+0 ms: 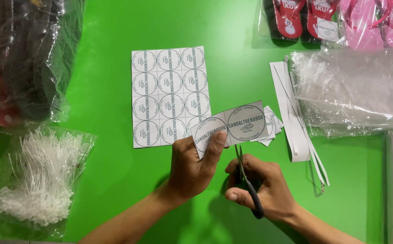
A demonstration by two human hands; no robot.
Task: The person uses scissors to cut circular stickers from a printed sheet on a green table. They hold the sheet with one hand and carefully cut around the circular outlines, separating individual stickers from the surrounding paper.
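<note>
Main risk: the cut wanders into a printed circle. The paper strip (232, 126) is held at one end only, so the far label hangs free and can flex or twist as the blades close. If that happens the line between the two round labels goes off and one gets clipped.

Second risk: the left thumb lies on the strip just beside the blades. A slip of the scissors (247, 183) toward it could nick it.

Third: the strip could slide out of the pinch, since the hold is light and only on the near label.

Left hand (192, 169): closed in a pinch on the near end of the strip, thumb on top over the near circle, fingers behind. It holds the strip up off the green table (110, 81), in front of the uncut label sheet (169, 97).

Right hand (262, 190): wrapped around the black scissor handles, fingers curled. Blades are nearly together, tips at the lower edge of the strip between the two circles.

The hands sit close, nearly touching. Cut labels (271, 129) lie in a small pile behind the strip; white offcut strips (296, 122) lie to the right, next to clear plastic bags (350, 86).
</note>
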